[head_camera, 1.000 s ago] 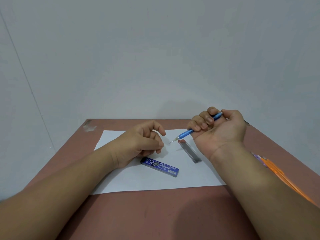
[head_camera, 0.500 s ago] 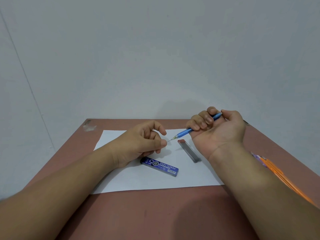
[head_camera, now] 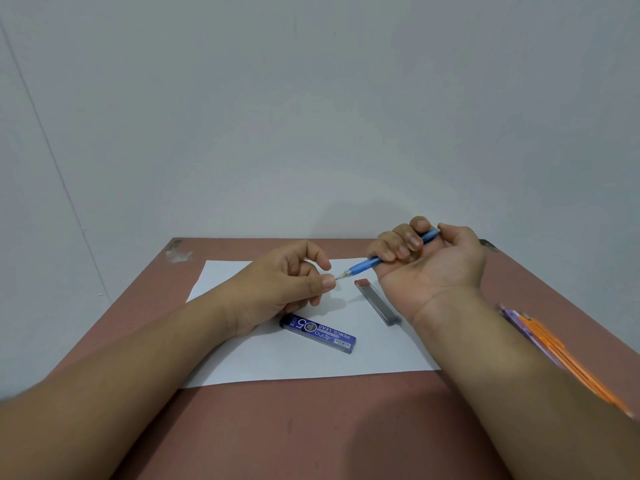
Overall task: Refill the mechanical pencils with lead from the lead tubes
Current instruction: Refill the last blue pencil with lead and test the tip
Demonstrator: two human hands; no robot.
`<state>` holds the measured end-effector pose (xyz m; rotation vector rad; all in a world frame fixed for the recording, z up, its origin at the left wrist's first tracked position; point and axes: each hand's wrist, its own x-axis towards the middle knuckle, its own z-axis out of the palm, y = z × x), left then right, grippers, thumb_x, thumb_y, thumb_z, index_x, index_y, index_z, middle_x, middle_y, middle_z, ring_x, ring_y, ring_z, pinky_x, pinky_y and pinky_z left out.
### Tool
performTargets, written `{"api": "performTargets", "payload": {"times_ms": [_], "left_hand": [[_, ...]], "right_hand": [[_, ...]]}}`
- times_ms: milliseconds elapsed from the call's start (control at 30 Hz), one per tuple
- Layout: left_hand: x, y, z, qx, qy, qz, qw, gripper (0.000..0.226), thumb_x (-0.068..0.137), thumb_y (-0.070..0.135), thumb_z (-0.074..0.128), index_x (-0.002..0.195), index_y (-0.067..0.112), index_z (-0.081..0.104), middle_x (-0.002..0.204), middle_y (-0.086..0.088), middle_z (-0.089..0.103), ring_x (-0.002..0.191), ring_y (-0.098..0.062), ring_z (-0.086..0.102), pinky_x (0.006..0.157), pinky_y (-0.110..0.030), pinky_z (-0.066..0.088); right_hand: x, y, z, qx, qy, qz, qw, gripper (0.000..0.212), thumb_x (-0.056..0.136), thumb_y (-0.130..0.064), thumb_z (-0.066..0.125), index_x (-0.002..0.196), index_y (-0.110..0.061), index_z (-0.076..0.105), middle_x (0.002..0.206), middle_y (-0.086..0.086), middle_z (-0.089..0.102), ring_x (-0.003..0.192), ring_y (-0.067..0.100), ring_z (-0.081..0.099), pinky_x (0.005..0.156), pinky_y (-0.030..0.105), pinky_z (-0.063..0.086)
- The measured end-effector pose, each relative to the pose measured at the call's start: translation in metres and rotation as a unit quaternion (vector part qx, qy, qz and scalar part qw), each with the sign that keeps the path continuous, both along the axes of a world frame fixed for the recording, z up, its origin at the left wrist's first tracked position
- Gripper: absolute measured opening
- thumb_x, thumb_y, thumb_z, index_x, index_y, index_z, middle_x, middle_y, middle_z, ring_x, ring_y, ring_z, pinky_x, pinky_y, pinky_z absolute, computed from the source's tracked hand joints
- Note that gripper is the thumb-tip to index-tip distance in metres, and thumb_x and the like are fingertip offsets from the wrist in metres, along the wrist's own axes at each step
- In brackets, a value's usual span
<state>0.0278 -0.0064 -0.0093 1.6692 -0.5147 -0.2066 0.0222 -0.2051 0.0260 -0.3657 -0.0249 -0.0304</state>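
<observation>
My right hand (head_camera: 433, 268) is palm up and grips a blue mechanical pencil (head_camera: 363, 266), whose tip points left and down. My left hand (head_camera: 277, 289) has its fingers curled, and its thumb tip touches the pencil's tip. I see no lead between them. A dark blue lead tube (head_camera: 318, 332) labelled "pencil lead" lies on the white paper (head_camera: 346, 365) just below my left hand. A clear grey lead tube (head_camera: 377, 301) with a reddish end lies on the paper beside my right wrist.
The paper lies on a reddish-brown table (head_camera: 311, 427) set against a pale wall. Several orange and purple pencils (head_camera: 554, 348) lie on the table's right side, partly hidden by my right forearm.
The pencil tip and my left thumb have closed the gap between them and now touch. Both lead tubes lie where they were.
</observation>
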Motion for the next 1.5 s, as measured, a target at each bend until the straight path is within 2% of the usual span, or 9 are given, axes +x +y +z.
{"api": "performTargets", "payload": {"times_ms": [233, 400, 567, 700, 800, 933, 1067, 1267, 1500], "left_hand": [[0.001, 0.001, -0.001, 0.009, -0.010, 0.011, 1.000, 0.027, 0.082, 0.028, 0.070, 0.100, 0.015, 0.056, 0.062, -0.003, 0.059, 0.053, -0.018, 0.035, 0.048, -0.022, 0.031], [0.000, 0.000, 0.000, 0.026, -0.011, 0.017, 0.999, 0.028, 0.080, 0.029, 0.071, 0.099, 0.015, 0.057, 0.062, -0.003, 0.059, 0.055, -0.019, 0.035, 0.048, -0.022, 0.033], [-0.003, 0.003, 0.004, 0.065, -0.003, -0.005, 0.998, 0.026, 0.081, 0.029, 0.072, 0.100, 0.016, 0.060, 0.069, -0.007, 0.062, 0.057, -0.018, 0.043, 0.052, -0.023, 0.037], [-0.006, 0.011, 0.009, 0.075, 0.007, -0.023, 0.997, 0.018, 0.083, 0.027, 0.070, 0.096, 0.017, 0.064, 0.071, -0.007, 0.063, 0.057, -0.018, 0.045, 0.055, -0.026, 0.037], [-0.006, 0.015, 0.011, 0.131, -0.023, 0.018, 0.991, 0.009, 0.085, 0.030, 0.076, 0.089, 0.025, 0.069, 0.075, -0.003, 0.060, 0.070, -0.018, 0.053, 0.067, -0.031, 0.043], [-0.007, 0.012, 0.017, 0.312, -0.116, 0.121, 0.935, 0.019, 0.081, 0.054, 0.076, 0.093, 0.043, 0.065, 0.085, 0.025, 0.061, 0.070, 0.005, 0.051, 0.071, -0.025, 0.042], [-0.015, 0.008, 0.020, 0.469, -0.141, 0.091, 0.867, 0.061, 0.065, 0.082, 0.069, 0.117, 0.052, 0.057, 0.116, 0.030, 0.049, 0.112, 0.007, 0.044, 0.095, -0.026, 0.043], [-0.018, 0.005, 0.023, 0.505, -0.153, 0.052, 0.848, 0.070, 0.071, 0.084, 0.062, 0.132, 0.051, 0.054, 0.129, 0.032, 0.043, 0.123, 0.005, 0.039, 0.105, -0.026, 0.041], [-0.012, 0.004, 0.017, 0.529, -0.191, 0.075, 0.824, 0.065, 0.083, 0.078, 0.051, 0.141, 0.047, 0.049, 0.141, 0.033, 0.042, 0.129, 0.004, 0.034, 0.110, -0.028, 0.037]], "right_hand": [[0.000, 0.003, -0.002, -0.003, -0.008, 0.000, 1.000, 0.038, 0.092, -0.032, 0.035, 0.063, -0.011, 0.046, 0.059, 0.001, 0.032, 0.047, 0.017, 0.027, 0.048, 0.025, 0.030], [0.002, 0.009, -0.003, -0.040, -0.010, 0.011, 0.999, 0.039, 0.104, -0.038, 0.040, 0.082, -0.010, 0.055, 0.063, 0.003, 0.043, 0.052, 0.018, 0.043, 0.058, 0.030, 0.041], [0.003, 0.016, -0.005, -0.149, 0.032, 0.014, 0.988, 0.020, 0.106, -0.018, 0.050, 0.112, -0.009, 0.067, 0.073, 0.007, 0.067, 0.063, 0.022, 0.068, 0.064, 0.035, 0.059], [0.003, 0.013, -0.008, -0.309, 0.062, -0.029, 0.949, 0.018, 0.106, -0.032, 0.051, 0.102, -0.019, 0.062, 0.095, 0.000, 0.079, 0.074, 0.019, 0.064, 0.065, 0.036, 0.053], [0.000, 0.008, -0.005, -0.353, 0.062, -0.047, 0.932, 0.018, 0.105, -0.034, 0.052, 0.108, -0.019, 0.061, 0.096, 0.001, 0.079, 0.068, 0.015, 0.061, 0.066, 0.035, 0.055], [-0.002, 0.006, -0.003, -0.360, 0.073, -0.064, 0.928, 0.014, 0.101, -0.031, 0.062, 0.107, -0.019, 0.066, 0.089, 0.005, 0.075, 0.068, 0.016, 0.069, 0.063, 0.033, 0.058], [-0.002, 0.004, -0.004, -0.364, 0.075, -0.073, 0.926, 0.013, 0.100, -0.028, 0.064, 0.103, -0.016, 0.065, 0.083, 0.007, 0.067, 0.062, 0.016, 0.068, 0.062, 0.030, 0.058], [-0.003, -0.002, 0.001, -0.391, 0.068, -0.085, 0.914, 0.015, 0.099, -0.029, 0.065, 0.108, -0.017, 0.066, 0.080, 0.006, 0.067, 0.066, 0.017, 0.067, 0.063, 0.030, 0.059], [-0.006, 0.000, 0.001, -0.465, 0.077, -0.053, 0.880, 0.011, 0.100, -0.025, 0.065, 0.104, -0.015, 0.068, 0.083, 0.007, 0.069, 0.068, 0.022, 0.070, 0.081, 0.051, 0.063]]}}
